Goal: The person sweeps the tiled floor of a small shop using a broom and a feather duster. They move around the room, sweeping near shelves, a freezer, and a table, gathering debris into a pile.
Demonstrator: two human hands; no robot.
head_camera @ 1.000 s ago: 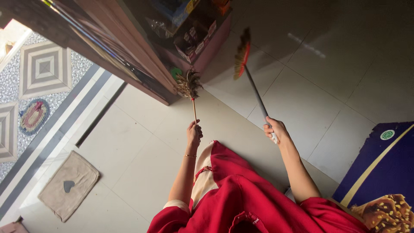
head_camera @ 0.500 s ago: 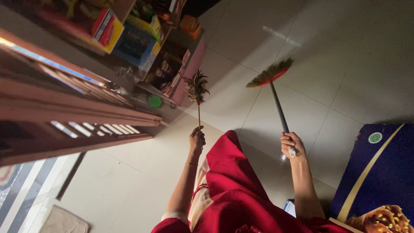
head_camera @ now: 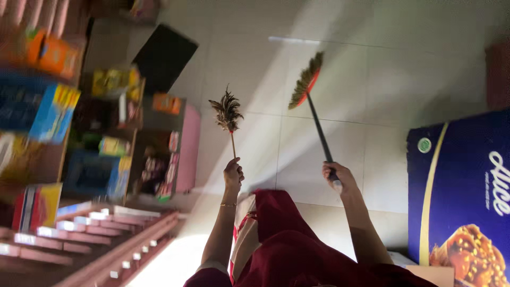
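The left hand (head_camera: 232, 174) is closed round the thin stick of a feather duster (head_camera: 227, 110), plume held up and clear of the red garment (head_camera: 287, 239). The right hand (head_camera: 337, 177) is wrapped round the end of a broom (head_camera: 313, 101), bristles (head_camera: 304, 81) raised off the pale tiled floor (head_camera: 372, 64). Stocked shelves (head_camera: 95, 127) are seen to the left, a blue carton (head_camera: 462, 196) to the right.

A small shop is shown: shelves (head_camera: 79, 133) at the left are packed with colourful boxed goods (head_camera: 50, 111) above a tiled floor (head_camera: 404, 79).
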